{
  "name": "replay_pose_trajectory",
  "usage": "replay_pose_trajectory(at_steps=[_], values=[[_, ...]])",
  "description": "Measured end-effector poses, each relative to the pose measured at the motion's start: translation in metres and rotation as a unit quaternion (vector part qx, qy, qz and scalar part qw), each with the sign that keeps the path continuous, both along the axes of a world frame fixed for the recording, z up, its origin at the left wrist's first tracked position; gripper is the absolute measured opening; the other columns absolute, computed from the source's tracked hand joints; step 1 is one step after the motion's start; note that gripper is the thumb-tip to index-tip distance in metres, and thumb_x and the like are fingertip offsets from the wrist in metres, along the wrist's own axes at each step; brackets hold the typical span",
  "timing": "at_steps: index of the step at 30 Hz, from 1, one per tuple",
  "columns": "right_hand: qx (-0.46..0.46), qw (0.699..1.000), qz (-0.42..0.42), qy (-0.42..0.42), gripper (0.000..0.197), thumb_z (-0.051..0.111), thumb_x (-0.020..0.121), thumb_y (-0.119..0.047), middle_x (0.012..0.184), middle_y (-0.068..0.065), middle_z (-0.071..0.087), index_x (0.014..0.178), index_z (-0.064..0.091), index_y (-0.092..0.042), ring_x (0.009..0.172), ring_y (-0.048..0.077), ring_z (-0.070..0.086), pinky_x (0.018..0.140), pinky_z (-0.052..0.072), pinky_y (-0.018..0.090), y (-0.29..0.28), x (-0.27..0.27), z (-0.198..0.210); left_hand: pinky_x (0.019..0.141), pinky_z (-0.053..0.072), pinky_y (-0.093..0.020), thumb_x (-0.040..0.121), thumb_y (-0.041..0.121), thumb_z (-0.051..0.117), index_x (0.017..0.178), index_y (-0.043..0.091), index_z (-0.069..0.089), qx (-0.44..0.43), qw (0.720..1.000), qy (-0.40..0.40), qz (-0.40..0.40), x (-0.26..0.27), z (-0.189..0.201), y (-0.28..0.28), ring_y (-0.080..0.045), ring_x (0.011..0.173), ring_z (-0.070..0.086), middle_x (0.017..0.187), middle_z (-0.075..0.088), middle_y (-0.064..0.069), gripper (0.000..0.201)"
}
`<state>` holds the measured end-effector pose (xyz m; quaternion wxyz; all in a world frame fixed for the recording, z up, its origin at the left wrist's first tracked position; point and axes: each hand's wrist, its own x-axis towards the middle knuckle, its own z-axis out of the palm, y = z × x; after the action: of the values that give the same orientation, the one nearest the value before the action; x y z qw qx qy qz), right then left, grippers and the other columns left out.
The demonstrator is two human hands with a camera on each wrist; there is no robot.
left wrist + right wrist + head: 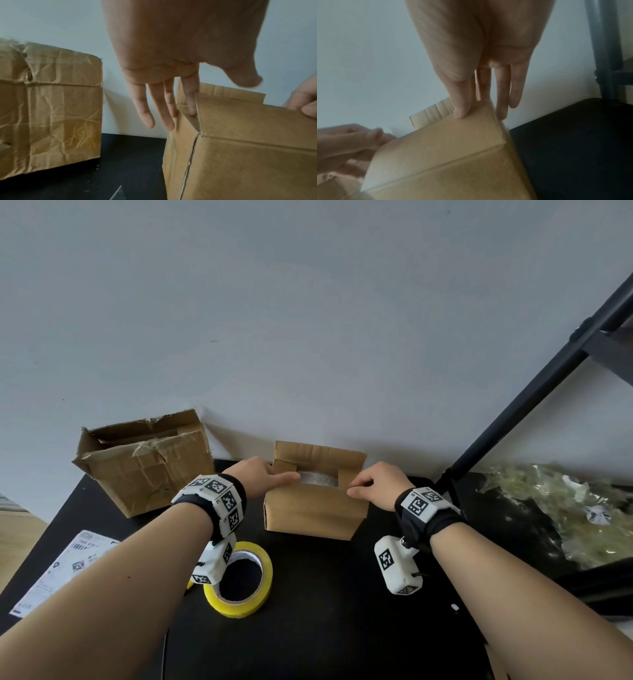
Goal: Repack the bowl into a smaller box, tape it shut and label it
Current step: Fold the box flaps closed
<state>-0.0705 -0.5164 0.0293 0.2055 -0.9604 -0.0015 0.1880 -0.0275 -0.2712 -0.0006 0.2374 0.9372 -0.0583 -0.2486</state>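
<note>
The small cardboard box (pixel 315 508) stands on the black table, its top flaps partly raised. Inside it shows clear bubble wrap (pixel 318 479); the bowl itself is hidden. My left hand (pixel 263 474) reaches over the box's left end with straight fingers (pixel 169 108), the index fingertip pressing the short side flap inward. My right hand (pixel 373 484) pinches the near long flap at its right corner, thumb (pixel 460 108) on the front and fingers behind it. The yellow tape roll (pixel 239 578) lies flat below my left wrist. A printed label sheet (pixel 65 566) lies at the table's left edge.
The larger, crumpled cardboard box (pixel 144 463) stands open to the left, against the wall. Crumpled clear plastic wrap (pixel 565 508) is heaped on the right. A black slanted pole (pixel 534 392) rises behind the right side of the table (pixel 342 611).
</note>
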Motion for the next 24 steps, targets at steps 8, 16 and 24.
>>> replay_pose_trajectory(at_steps=[8,16,24], values=[[-0.123,0.992,-0.012,-0.038,0.018,0.071,0.082,-0.035,0.094,-0.005,0.061,0.074,0.059,-0.023,0.093,0.018,0.061,0.073,0.045,0.029,0.017,0.014,-0.011,0.082,0.051,-0.030,0.075,0.040,0.075,0.097,0.028,0.065,0.034,0.997,-0.059,-0.021,0.005,-0.002,0.001,-0.012,0.092,0.061,0.109,0.065,0.006,0.028],[-0.189,0.963,0.121,-0.152,0.032,0.072,0.078,-0.020,0.111,-0.001,0.045,0.102,0.051,-0.022,0.110,0.020,0.043,0.085,0.038,0.030,0.032,0.019,-0.005,0.103,0.042,-0.042,0.060,0.028,0.087,0.150,0.028,0.007,0.028,0.992,-0.114,-0.052,0.014,-0.001,-0.005,-0.026,0.138,0.030,0.155,0.015,0.000,0.120],[-0.164,0.967,0.181,-0.076,0.083,0.056,0.081,-0.004,0.149,0.006,0.031,0.151,0.016,-0.025,0.136,0.026,0.032,0.111,0.029,0.037,0.042,0.019,-0.013,0.077,0.038,-0.026,0.069,0.023,0.081,0.104,0.019,0.054,0.030,0.993,-0.080,-0.084,0.017,-0.003,-0.007,-0.015,0.093,0.048,0.097,0.050,0.008,0.044]])
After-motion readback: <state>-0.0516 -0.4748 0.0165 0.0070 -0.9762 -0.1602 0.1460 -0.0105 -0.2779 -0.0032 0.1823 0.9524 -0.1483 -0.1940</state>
